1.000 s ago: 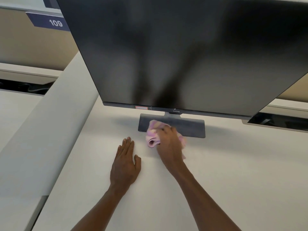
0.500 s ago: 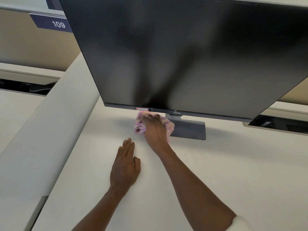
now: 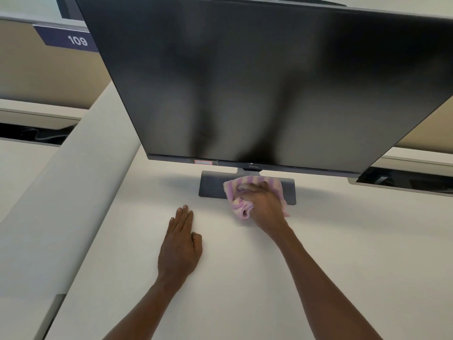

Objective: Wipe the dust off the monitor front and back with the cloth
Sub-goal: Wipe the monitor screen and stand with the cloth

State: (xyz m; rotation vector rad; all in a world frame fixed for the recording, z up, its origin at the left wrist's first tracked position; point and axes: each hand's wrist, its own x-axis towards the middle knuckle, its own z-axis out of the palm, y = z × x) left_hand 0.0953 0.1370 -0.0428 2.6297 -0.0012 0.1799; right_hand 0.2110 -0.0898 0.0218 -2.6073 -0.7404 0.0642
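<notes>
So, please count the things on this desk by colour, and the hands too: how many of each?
Dark grey or black: 1, the monitor with its base
Pink and cream striped: 1, the cloth
Hands: 2, the left hand flat on the desk, the right hand gripping the cloth
Total: 4

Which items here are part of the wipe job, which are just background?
In the job:
- monitor, screen dark
- monitor base
- pink striped cloth, bunched on the base
- right hand, gripping the cloth
- left hand, flat on the desk

Background:
- desk
- 109 sign
- partition on the left
</notes>
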